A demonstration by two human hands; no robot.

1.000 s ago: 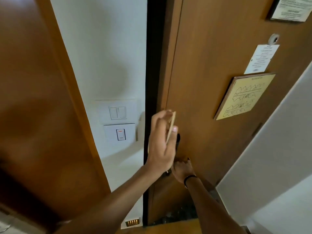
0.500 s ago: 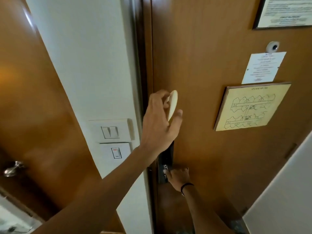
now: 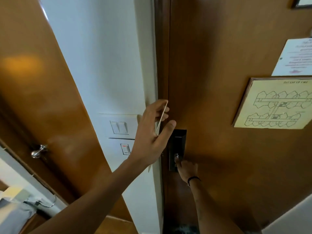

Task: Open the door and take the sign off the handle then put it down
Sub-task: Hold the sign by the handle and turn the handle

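The brown wooden door (image 3: 219, 65) stands shut against its frame. My left hand (image 3: 152, 132) pinches the sign (image 3: 162, 116), a thin cream card seen edge-on, just left of the door's edge and above the black lock plate (image 3: 179, 141). The card's lower tip pokes out below my wrist. My right hand (image 3: 187, 168) reaches up to the plate, fingers closed on a small metal knob (image 3: 176, 155). The rest of the handle is hidden behind that hand.
White wall switches (image 3: 119, 127) sit left of the frame. Further left is another wooden door with a silver knob (image 3: 38, 151). A framed fire plan (image 3: 273, 103) and a paper notice (image 3: 293, 56) hang on the door. A white wall (image 3: 287, 217) closes the lower right.
The dark gap beside the door has closed; the door now sits shut. My left hand kept the sign and rose slightly. My right hand stayed at the lock.
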